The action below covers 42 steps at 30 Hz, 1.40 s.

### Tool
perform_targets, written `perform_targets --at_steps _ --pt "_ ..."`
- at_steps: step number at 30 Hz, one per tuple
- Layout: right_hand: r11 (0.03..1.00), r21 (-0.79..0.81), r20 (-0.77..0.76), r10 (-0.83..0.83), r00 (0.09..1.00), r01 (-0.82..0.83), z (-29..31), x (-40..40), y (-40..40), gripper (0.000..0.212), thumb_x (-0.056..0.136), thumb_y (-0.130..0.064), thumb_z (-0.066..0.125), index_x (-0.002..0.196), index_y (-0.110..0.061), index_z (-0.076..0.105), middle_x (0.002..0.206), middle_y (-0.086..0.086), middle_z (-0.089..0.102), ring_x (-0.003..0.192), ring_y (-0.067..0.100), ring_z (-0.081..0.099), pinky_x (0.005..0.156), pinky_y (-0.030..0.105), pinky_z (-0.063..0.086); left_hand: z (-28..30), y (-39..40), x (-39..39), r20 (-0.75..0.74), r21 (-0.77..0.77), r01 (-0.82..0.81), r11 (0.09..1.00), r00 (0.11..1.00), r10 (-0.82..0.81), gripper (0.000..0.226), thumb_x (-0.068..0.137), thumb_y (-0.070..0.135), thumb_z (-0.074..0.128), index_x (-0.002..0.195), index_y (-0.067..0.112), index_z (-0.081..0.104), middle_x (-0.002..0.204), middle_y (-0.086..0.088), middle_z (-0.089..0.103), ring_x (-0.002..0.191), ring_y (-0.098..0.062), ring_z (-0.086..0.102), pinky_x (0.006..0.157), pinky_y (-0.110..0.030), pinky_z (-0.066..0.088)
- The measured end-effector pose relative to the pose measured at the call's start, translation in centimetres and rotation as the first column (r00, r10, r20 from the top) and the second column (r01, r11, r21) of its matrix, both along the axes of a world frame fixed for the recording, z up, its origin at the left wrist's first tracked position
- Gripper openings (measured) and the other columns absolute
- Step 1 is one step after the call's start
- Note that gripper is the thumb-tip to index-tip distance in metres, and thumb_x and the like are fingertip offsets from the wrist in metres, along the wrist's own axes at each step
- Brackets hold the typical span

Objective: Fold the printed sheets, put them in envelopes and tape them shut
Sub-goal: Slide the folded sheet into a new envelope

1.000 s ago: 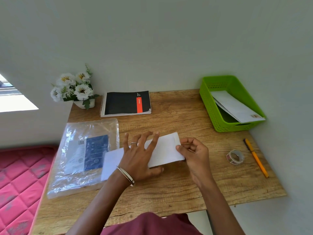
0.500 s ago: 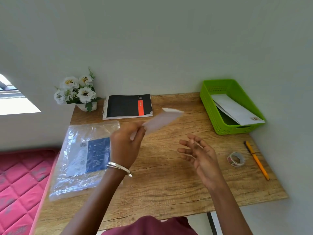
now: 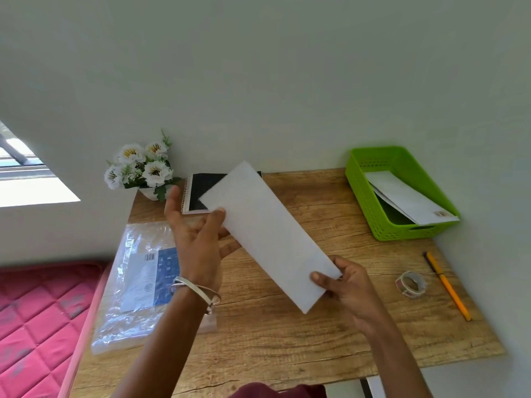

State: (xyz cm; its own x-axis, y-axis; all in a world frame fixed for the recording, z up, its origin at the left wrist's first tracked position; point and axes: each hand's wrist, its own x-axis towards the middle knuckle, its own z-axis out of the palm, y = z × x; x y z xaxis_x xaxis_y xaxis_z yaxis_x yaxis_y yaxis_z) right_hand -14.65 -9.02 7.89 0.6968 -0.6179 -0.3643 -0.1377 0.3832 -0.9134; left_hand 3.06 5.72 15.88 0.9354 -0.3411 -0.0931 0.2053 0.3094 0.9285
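1. Nearest us, our right hand (image 3: 349, 282) pinches the lower end of a white envelope (image 3: 270, 234), thumb on top and fingers curled beneath.
2. Our left hand (image 3: 198, 242), at nine o'clock of the envelope, steadies its upper end with the thumb on its face. The other fingers are spread, some behind the paper.
3. A second ago the envelope lay flat on the wooden desk (image 3: 287, 340) under both hands. Now it is raised off the desk and slants from five o'clock up towards eleven. We judge it is being turned over, ready for taping.
4. The tape roll (image 3: 411, 284) waits at three o'clock beside a yellow pencil (image 3: 448, 285).
5. Farther off, at one o'clock, a green basket (image 3: 365, 196) holds another envelope (image 3: 408, 196).
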Motion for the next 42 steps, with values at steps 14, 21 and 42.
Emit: perform_targets --at_steps 14,21,42 --pt "0.855 -0.203 -0.085 -0.501 0.861 0.477 -2.5 -2.2 -4.2 0.048 0.074 -0.002 0.076 0.117 -0.013 0.056 0.09 0.008 0.069 0.083 0.023 0.066 0.069 0.039 0.055 -9.6 1.9 1.4 -0.131 0.685 0.217 0.695 0.976 -0.176 0.008 0.078 0.018 0.071 0.07 0.018 0.07 0.071 -0.003 0.069 0.072 -0.023 0.065 0.074 -0.043 0.056" --pt "0.771 -0.566 -0.203 -0.472 0.858 0.291 -5.3 -0.7 -6.0 0.028 0.079 -0.002 0.072 0.105 -0.01 0.066 0.102 0.009 0.069 0.084 0.017 0.063 0.072 0.028 0.049 -11.3 1.6 0.6 0.147 0.87 0.056 0.489 0.918 -0.367 0.04 0.078 0.01 0.069 0.114 0.02 0.055 0.068 -0.001 0.064 0.067 -0.016 0.061 0.064 -0.03 0.047" --pt "0.434 -0.892 -0.286 -0.333 0.899 -0.123 -7.6 -1.6 -5.6 0.028 0.089 -0.012 0.061 0.116 -0.007 0.063 0.118 0.013 0.053 0.112 0.027 0.044 0.091 0.039 0.042 -12.1 -0.4 -1.4 0.117 0.976 -0.217 -0.035 0.645 -0.755 0.06 0.089 0.008 0.049 0.143 0.019 0.026 0.12 -0.012 0.035 0.102 -0.03 0.055 0.086 -0.04 0.052"
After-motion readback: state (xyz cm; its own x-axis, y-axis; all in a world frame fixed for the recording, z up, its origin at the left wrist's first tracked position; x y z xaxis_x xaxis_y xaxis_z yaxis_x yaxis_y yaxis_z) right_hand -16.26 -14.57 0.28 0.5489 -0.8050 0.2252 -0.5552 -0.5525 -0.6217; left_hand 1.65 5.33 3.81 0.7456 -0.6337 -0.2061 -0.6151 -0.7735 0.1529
